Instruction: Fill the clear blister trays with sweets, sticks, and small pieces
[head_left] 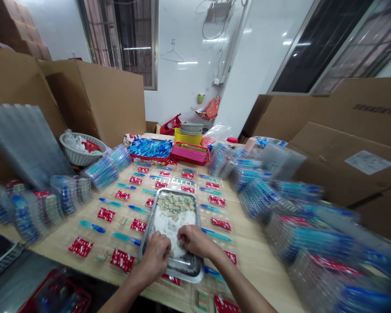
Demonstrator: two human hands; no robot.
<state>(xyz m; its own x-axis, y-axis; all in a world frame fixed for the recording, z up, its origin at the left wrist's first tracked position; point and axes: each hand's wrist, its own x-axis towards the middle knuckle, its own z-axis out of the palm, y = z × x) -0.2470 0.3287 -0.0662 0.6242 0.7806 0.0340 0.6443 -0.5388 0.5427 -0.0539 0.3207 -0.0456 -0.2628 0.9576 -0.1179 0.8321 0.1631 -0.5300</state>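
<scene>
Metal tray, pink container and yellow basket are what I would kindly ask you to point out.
Metal tray (189, 264): head view, bare floor, near end.
Pink container (189, 154): head view, front wall.
Yellow basket (187, 138): head view, front wall.

I see the tray (186, 265) lying on the table (247, 252), small pieces (176, 203) gathered at its far end, the left hand (156, 250) and right hand (195, 240) over its near half. Pens (110, 202) and packets (80, 247) lie in rows around it. Stacked packs (257, 198) line both sides; behind stands a container (150, 161) of pens. Cartons (114, 100) flank the table.
</scene>
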